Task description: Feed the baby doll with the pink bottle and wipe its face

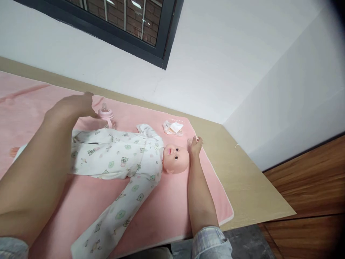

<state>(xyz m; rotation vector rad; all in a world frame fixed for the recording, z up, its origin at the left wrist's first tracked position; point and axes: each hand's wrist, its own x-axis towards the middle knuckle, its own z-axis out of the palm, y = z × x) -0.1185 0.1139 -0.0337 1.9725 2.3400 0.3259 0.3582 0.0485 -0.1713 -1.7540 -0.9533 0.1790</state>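
Left of centre in the frame: feeding bottle [105, 114], roughly upright, long axis running up to the clear teat [104, 106]. Just to the right of the left hand [73, 104] — by far the nearer — with fingers spread, gap facing the bottle; contact impossible to tell. Right of centre: right hand [196, 145], beside the head [176, 159] of the doll [121, 153], fingers loosely curled — cannot tell whether around anything. Under all, pink blanket [161, 210].

Pale blue plaid sleeves [211, 244], bare forearms [202, 196]
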